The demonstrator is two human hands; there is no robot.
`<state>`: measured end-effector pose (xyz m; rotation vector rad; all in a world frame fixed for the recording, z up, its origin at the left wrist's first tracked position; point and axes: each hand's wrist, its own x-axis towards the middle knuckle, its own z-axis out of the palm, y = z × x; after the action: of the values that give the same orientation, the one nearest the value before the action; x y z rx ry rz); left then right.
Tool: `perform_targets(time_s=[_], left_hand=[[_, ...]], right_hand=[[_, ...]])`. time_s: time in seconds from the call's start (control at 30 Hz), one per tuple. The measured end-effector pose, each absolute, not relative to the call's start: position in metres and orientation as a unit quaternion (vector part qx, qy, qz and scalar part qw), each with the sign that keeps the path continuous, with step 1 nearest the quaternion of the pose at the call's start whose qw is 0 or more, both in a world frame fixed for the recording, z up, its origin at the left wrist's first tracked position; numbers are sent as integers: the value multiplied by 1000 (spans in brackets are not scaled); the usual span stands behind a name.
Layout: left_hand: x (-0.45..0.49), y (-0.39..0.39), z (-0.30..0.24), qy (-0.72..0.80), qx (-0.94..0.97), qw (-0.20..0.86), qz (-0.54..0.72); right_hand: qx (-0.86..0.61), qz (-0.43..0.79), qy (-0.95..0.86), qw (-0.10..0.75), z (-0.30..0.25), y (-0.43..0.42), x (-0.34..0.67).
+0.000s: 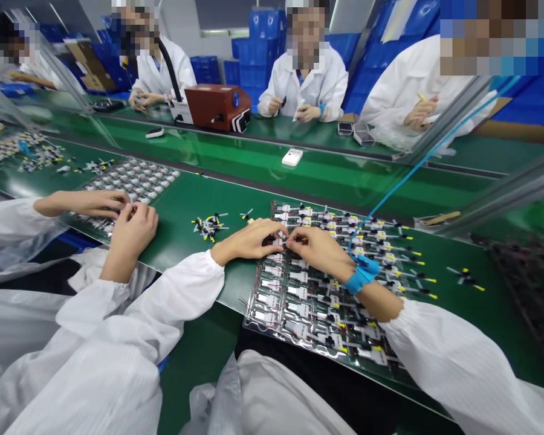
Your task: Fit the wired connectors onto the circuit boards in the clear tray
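Note:
Over a clear plastic tray [272, 329] my two hands meet, fingertips nearly touching. My left hand [251, 238] is closed, thumb and fingers bent about a small white part in an upper row; what they grip is hidden. My right hand [321, 251], with a blue wrist strap [363, 275], pinches something small and dark that I cannot make out. Rows of white rectangular modules [267, 299] with thin red and black wires fill the tray. Small black pieces with grey and yellow tips [383, 235] lie across its right columns.
A loose pile of black-and-yellow pieces [208, 228] lies left of my hands; a few more [466, 278] lie right. A co-worker's hands [133, 226] work over another tray [136, 175]. A blue cord [417, 166] rises from my wrist strap. A white device [292, 157] stands beyond.

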<state>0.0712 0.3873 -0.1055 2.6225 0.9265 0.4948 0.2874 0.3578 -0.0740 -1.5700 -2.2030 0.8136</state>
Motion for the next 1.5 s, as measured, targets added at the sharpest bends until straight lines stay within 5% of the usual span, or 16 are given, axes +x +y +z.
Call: perform_targets(time_s=[1.5], left_hand=[[74,390,-109,303,913,188,200]], right_hand=[[-515,251,-801,174,-97,368,284]])
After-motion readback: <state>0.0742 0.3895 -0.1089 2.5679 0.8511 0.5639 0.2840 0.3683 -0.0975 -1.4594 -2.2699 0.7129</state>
